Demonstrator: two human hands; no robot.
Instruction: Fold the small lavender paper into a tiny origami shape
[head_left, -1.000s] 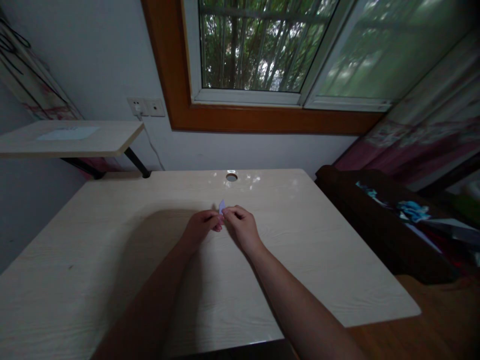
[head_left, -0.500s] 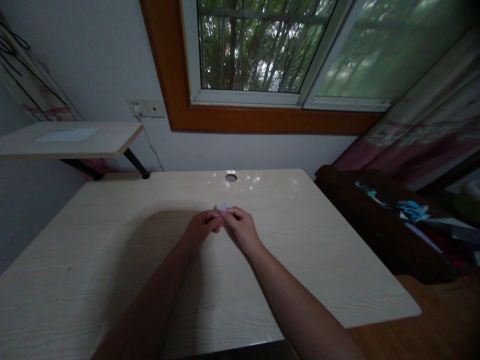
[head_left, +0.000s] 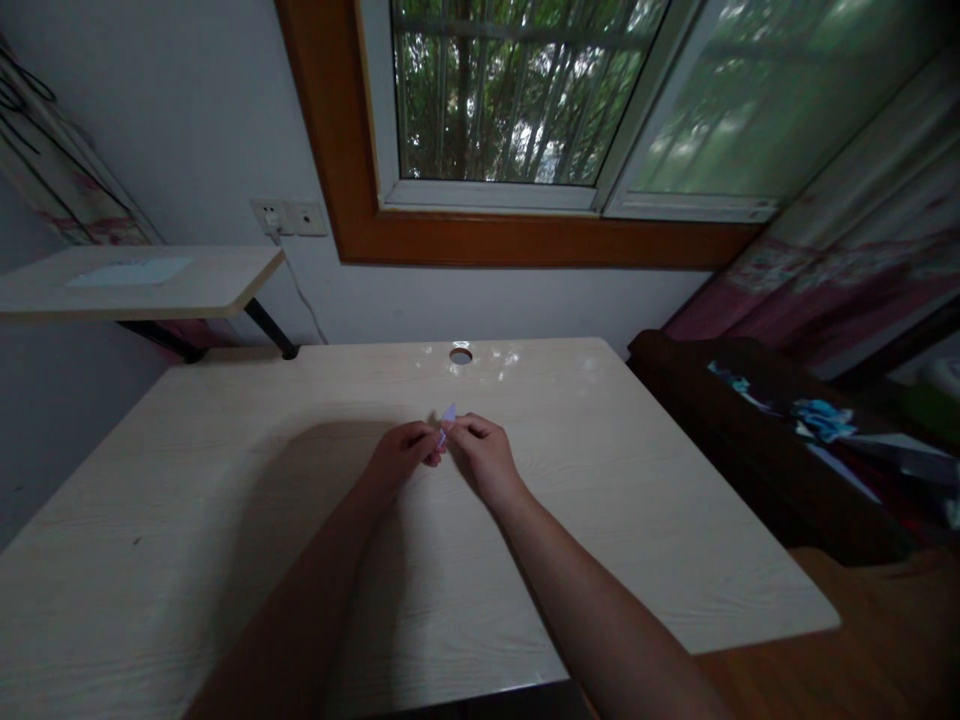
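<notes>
A small piece of lilac folded paper (head_left: 449,412) is pinched between my two hands, above the middle of the pale wooden desk (head_left: 600,520). My left hand (head_left: 405,453) is closed on its lower left side, thumb and index finger pressed together. On the other side, the fingertips of my right hand (head_left: 481,447) grip the paper's right edge. A pointed tip sticks up between the hands. The fingers cover most of the rest, so its full shape cannot be made out.
A raised shelf (head_left: 225,293) on black legs stands at the back left, with a pale sheet (head_left: 131,271) on it. A round cable hole (head_left: 460,356) lies near the desk's back edge. Dark furniture with blue cloth (head_left: 823,420) is at the right.
My hands have drawn very slightly apart, and more of the lilac paper shows between the fingertips. Both hands keep hold of it. The view has shifted slightly.
</notes>
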